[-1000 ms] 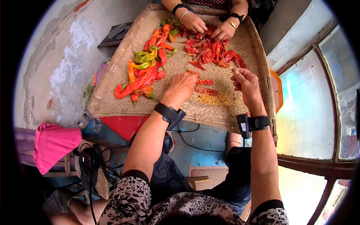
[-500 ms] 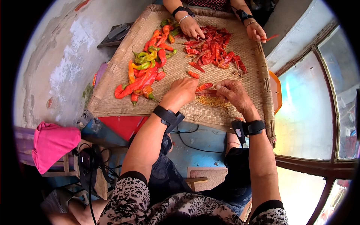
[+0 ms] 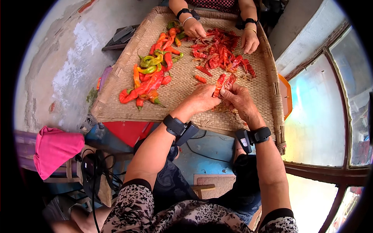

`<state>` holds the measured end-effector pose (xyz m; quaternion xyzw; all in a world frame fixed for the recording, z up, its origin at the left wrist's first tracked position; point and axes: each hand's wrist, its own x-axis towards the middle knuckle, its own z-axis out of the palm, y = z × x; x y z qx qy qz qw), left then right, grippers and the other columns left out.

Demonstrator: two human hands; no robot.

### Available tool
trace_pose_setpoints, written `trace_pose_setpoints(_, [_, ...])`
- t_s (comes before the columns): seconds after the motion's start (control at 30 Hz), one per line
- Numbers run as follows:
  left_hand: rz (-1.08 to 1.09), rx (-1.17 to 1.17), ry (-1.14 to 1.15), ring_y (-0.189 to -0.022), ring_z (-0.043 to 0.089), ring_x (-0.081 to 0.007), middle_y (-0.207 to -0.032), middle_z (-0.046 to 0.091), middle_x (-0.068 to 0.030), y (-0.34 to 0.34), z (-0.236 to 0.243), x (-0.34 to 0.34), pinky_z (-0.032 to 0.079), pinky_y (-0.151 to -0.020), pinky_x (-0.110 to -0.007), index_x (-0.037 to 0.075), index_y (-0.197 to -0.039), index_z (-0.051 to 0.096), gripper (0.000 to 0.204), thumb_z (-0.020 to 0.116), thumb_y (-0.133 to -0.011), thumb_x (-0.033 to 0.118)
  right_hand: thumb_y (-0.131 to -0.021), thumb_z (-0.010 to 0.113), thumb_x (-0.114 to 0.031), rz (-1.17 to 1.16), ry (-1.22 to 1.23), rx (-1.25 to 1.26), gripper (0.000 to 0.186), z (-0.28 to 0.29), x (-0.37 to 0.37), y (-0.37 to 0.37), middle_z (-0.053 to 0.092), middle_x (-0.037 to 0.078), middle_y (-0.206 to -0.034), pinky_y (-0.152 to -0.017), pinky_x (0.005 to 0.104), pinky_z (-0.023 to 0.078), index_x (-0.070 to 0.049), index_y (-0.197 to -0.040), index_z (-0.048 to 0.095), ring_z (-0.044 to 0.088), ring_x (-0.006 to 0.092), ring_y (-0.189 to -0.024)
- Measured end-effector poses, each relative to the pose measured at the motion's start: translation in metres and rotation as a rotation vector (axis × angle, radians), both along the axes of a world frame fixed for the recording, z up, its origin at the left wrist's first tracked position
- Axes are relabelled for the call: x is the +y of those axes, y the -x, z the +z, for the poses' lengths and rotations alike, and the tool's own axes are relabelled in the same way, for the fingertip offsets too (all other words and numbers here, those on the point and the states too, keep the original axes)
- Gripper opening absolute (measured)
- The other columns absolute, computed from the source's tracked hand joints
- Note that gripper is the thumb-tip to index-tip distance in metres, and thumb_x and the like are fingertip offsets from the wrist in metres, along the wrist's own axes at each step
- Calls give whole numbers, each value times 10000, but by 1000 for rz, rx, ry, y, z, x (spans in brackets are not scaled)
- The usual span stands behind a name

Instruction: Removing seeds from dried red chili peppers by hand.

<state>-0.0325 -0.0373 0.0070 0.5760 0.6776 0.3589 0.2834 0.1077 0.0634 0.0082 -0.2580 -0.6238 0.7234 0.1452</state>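
Observation:
Above the near part of a woven tray (image 3: 110,105), my two hands meet at a split dried red chili pepper (image 3: 219,86). My left hand (image 3: 204,99) is closed on its left half, fingers pressed together. The right half is pinched in my right hand (image 3: 239,101), between thumb and fingers. Yellowish seeds lie on the weave beneath, partly hidden by my hands. A short orange-red pepper piece (image 3: 200,79) rests just beyond my left hand. Farther off is a heap of dried red chilies (image 3: 221,54). Fresh red, orange and green peppers (image 3: 145,85) are spread to the left.
Across the tray, another person's hand (image 3: 194,28) touches the chili heap; their other hand (image 3: 250,40) hangs beside it. A window (image 3: 314,112) borders the right side. A pink cloth (image 3: 56,151) and black cables (image 3: 103,167) lie at lower left.
My hands have come closer together and turned the pepper from lying crosswise to pointing away, its halves now spread. The other person's right-side hand moved in from the rim toward the heap.

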Motion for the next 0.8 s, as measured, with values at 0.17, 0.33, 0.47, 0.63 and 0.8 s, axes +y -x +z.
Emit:
trace_pose_setpoints(0.17, [-65, -224, 201, -599, 610, -153, -747, 627, -78, -8, 1, 3, 493, -554, -290, 14, -961, 589, 195, 539, -831, 151, -833, 674, -111, -20, -118, -13, 180, 3, -4, 0, 616, 20, -767, -503, 211, 406, 9, -961, 632, 504, 66, -607])
trace_pose_setpoints(0.33, [-63, -102, 227, -582, 608, -153, -728, 630, -74, -9, -2, 6, 488, -551, -290, 10, -940, 592, 225, 522, -849, 203, -833, 672, -107, -44, -218, -49, 180, 4, -4, -2, 629, 31, -792, -523, 224, 433, 11, -963, 630, 532, 79, -632])
trace_pose_setpoints(0.47, [-78, -141, 323, -576, 602, -148, -697, 619, -65, -16, 10, 6, 484, -545, -284, 8, -916, 590, 260, 517, -862, 252, -828, 674, -104, -57, -153, 85, 177, 4, -7, -4, 629, 30, -787, -516, 226, 434, 12, -954, 628, 540, 78, -634])
trace_pose_setpoints(0.63, [-109, -310, 305, -591, 598, -145, -685, 605, -52, -21, 10, 8, 484, -548, -278, 7, -907, 590, 266, 521, -867, 260, -827, 673, -152, -83, -79, 26, 167, 4, 5, -12, 612, 11, -716, -467, 203, 384, -17, -917, 636, 486, 54, -538])
trace_pose_setpoints(0.8, [-186, -339, 248, -638, 614, -166, -836, 630, -82, -24, 11, 10, 509, -606, -283, 42, -1063, 578, 353, 555, -877, 341, -818, 667, -134, -76, 26, 24, 143, 4, 20, -20, 638, 62, -687, -435, 197, 397, -5, -868, 635, 526, 76, -509])
